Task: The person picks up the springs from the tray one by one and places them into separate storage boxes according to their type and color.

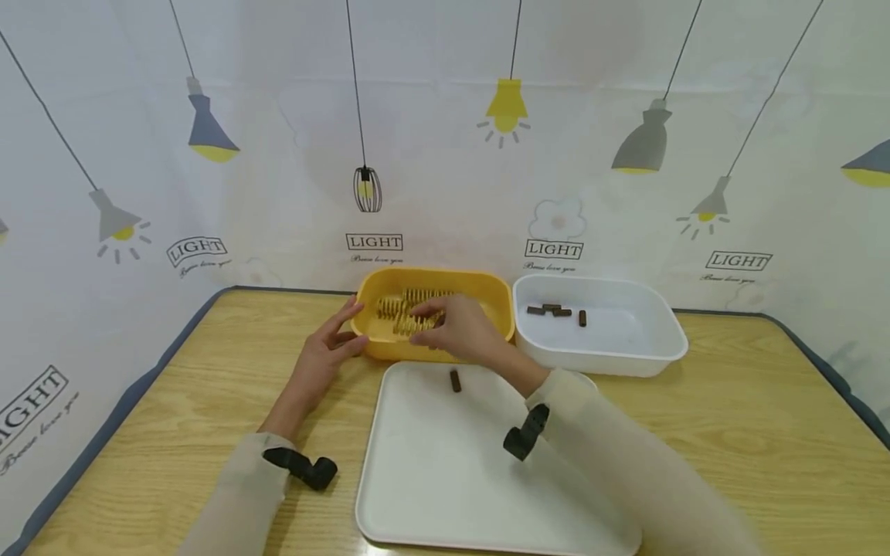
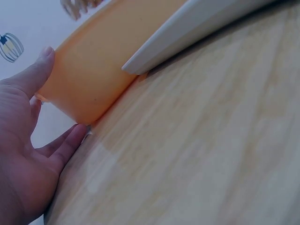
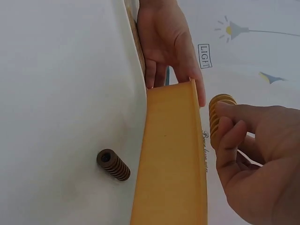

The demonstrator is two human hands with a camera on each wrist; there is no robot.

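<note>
My left hand (image 1: 323, 359) rests at the left end of the yellow bin (image 1: 410, 352), thumb on its front corner and fingers against its end, nearly straight. Over that bin, my right hand (image 1: 462, 328) pinches a yellow coil spring (image 3: 214, 129) between thumb and fingers, above the rim in the right wrist view. Inside the bin lie several more yellow springs (image 1: 426, 294), partly covered by the right hand in the head view. A small brown spring (image 1: 455, 381) lies on the white tray (image 1: 480, 471), near its back edge.
A white bin (image 1: 605, 361) stands right of the yellow one, with several small brown springs (image 1: 552, 309) at its left side. The tray's back edge sits close to the yellow bin's front. A printed curtain (image 1: 445, 154) hangs behind the wooden table (image 1: 730, 401).
</note>
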